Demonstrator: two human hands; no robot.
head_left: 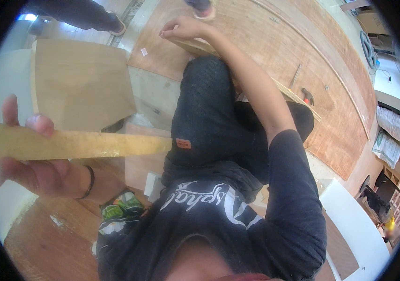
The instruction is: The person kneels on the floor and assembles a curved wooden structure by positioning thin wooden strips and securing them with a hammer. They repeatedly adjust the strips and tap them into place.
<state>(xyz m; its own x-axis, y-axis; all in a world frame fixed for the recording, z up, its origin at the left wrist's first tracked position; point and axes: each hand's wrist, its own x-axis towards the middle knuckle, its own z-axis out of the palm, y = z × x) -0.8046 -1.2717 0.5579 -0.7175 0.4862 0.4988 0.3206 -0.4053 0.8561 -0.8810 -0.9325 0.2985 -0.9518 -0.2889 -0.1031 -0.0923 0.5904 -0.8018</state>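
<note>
Nearest, one long yellow strip (92,144) crosses in front of the left hand (45,177), its narrower end at the thigh; whether it touches there I cannot tell. The left fingers (10,111) are spread: three tips show above the strip, the thumb below, but how firmly they press is hidden. One dark band (90,181) circles that wrist. Two legs in dark trousers (204,93) come next, bent, over the near edge of one large plywood sheet (256,51). Past the left hand is one brown panel (83,84). The right hand (186,29) is stretched over one end of a pale wooden length (193,46), fingers curled; I cannot tell whether they pinch anything. On the sheet, toward its near edge, lie one hammer (307,96) and one screwdriver (296,75); one white label (144,52) sits by its left corner. Two shoes of another person show, one (118,25) just off the left edge, one (204,13) on the sheet. Past the right edge are two sacks (392,124) and one grey hose coil (367,50).
</note>
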